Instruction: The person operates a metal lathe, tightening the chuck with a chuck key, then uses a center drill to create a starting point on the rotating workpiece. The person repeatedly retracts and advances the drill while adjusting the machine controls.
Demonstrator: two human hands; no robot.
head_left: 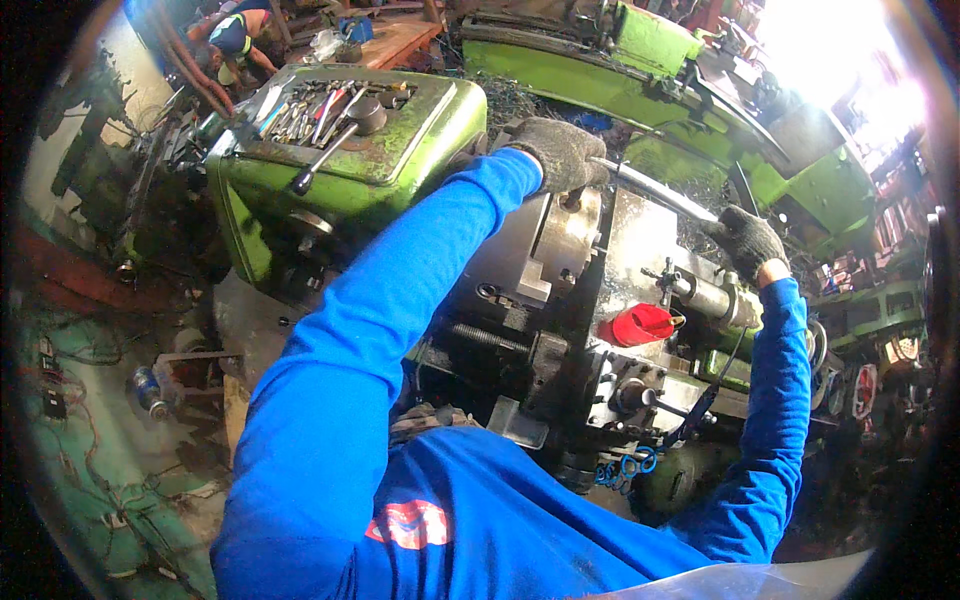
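A long shiny metal bar [660,190] slants across the far side of a lathe between my two gloved hands. My left hand [560,155], in a dark knit glove, is closed round its left end, close above the lathe's chuck [565,240]. The bar's other end is in my right hand [748,243], also gloved and closed, past the tailstock [710,297]. Both palms and the bar's ends are hidden inside the gloves. Below the bar, a red plastic cup [640,326] sits on the lathe, near the tool post [632,395].
Several hand tools [315,115] lie on the green headstock [345,165], beside a lever [325,157]. Another green machine [560,75] stands beyond, with metal shavings around it. A person [235,40] bends down at the far left. A can [150,390] stands low at left.
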